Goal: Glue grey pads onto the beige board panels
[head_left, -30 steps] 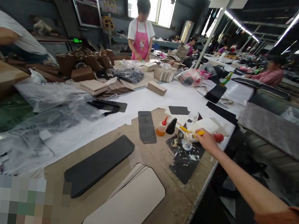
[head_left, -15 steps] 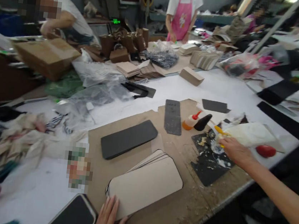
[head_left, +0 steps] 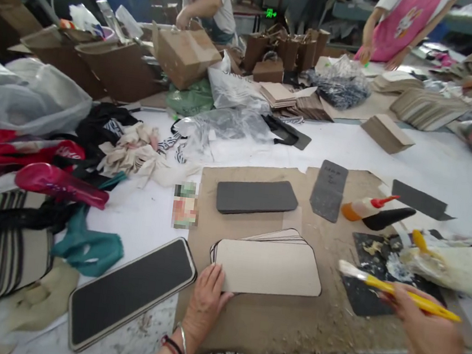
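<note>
My left hand (head_left: pixel 206 294) rests on the left end of a beige rounded panel (head_left: pixel 270 267), which tops a slightly fanned stack. Its fingers lie flat on the panel, with the thumb at the front edge. In my right hand (head_left: pixel 412 313) is a yellow-handled brush (head_left: pixel 394 287), its pale bristles pointing left above the glue-smeared black board (head_left: pixel 370 294). Behind the stack lies a dark grey panel (head_left: pixel 257 197). To the left of my left hand is a black panel with a pale border (head_left: pixel 133 293).
A glue bottle with a red tip (head_left: pixel 362 207) stands at the right beside a black object. A plastic bag (head_left: pixel 456 267) lies beyond the brush. Cloth scraps and a pink bottle (head_left: pixel 62 184) are at the left. Two people work across the table.
The view has turned left. My right hand has come back from the glue area toward the stack, and the brush is now in full view. My left hand stays at the stack.
</note>
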Demonstrator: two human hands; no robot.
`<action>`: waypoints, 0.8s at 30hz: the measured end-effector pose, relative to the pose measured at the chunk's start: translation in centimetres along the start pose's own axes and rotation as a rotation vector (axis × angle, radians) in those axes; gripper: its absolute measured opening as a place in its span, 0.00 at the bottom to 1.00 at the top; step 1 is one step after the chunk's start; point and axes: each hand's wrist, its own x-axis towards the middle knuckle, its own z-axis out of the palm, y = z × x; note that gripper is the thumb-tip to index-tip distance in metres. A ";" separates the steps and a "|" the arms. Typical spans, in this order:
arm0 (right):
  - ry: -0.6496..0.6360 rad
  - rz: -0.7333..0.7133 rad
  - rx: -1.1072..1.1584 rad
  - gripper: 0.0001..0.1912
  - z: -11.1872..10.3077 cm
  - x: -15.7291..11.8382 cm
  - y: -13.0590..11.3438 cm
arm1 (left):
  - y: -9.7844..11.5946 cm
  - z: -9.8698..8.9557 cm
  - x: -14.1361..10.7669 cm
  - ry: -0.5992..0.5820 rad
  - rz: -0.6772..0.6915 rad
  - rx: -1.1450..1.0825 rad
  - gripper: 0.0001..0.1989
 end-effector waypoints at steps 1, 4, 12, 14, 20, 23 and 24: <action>-0.058 0.102 0.112 0.21 2.5 -1.7 -2.7 | 0.0 0.0 0.0 -0.001 -0.004 -0.004 0.22; -0.315 0.116 0.330 0.20 9.3 -6.4 -9.9 | -0.2 -0.1 -0.5 0.001 -0.001 -0.047 0.21; -0.432 -0.054 0.382 0.18 16.9 -11.1 -14.2 | -2.0 0.3 -1.6 0.027 0.040 -0.230 0.16; -0.308 -0.074 0.300 0.19 15.9 -9.9 -12.4 | -2.3 0.5 -1.5 0.049 0.070 -0.245 0.15; 0.046 -0.108 -0.021 0.22 10.2 -5.4 -6.2 | -2.9 0.7 -1.3 0.085 0.141 -0.173 0.13; 0.145 -0.140 -0.137 0.22 8.7 -4.3 -4.7 | -3.0 0.6 -1.1 0.089 0.171 -0.125 0.12; 0.158 -0.172 -0.150 0.22 8.6 -4.2 -4.7 | -3.0 0.5 -1.1 0.089 0.180 -0.113 0.12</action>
